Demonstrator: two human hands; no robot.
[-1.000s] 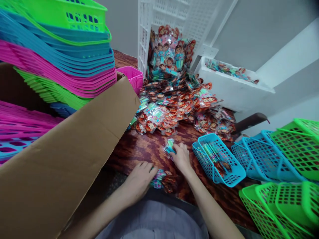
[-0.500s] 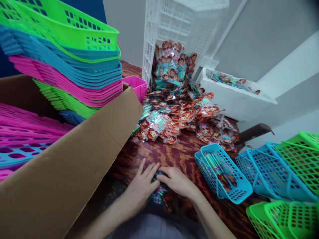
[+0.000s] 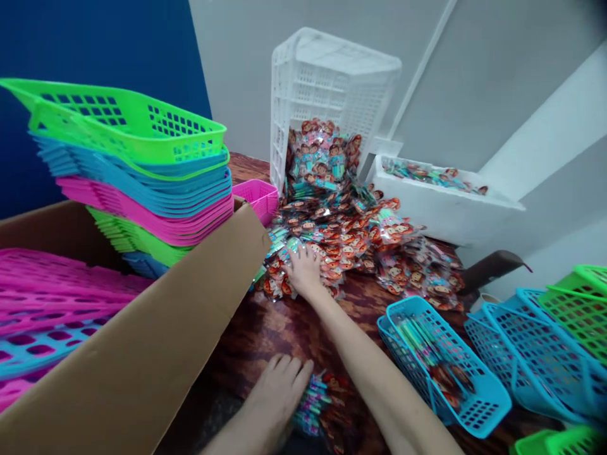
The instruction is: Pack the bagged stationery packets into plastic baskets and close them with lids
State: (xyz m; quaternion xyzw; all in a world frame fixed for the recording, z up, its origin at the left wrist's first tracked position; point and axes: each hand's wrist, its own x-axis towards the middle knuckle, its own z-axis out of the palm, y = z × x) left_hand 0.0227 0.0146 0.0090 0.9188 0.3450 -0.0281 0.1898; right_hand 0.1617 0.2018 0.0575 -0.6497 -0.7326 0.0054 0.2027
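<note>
At the near edge of the table, my left hand [image 3: 279,390] has its fingers curled at the left side of a bundle of small clear packets [image 3: 313,402] with green and purple sticks and character heads. Its thumb is hidden. My right hand [image 3: 304,269] is stretched far forward with fingers spread, resting on the front of a large heap of similar packets [image 3: 344,235] with red-haired cartoon heads. No packet is visibly gripped in it. To the right, a blue basket [image 3: 484,414] holds a row of these packets.
A cardboard box [image 3: 190,316] with stacked coloured baskets [image 3: 190,212] crowds the left. Behind the heap lean a white crate [image 3: 348,50] and a white foam box [image 3: 427,205]. More blue baskets [image 3: 535,354] and green baskets [image 3: 583,303] line the right. A small pink basket [image 3: 258,196] stands behind the cardboard box.
My right hand has left the bundle and reached forward onto the heap. My left hand stays beside the bundle, its fingers more curled. The view has tilted upward.
</note>
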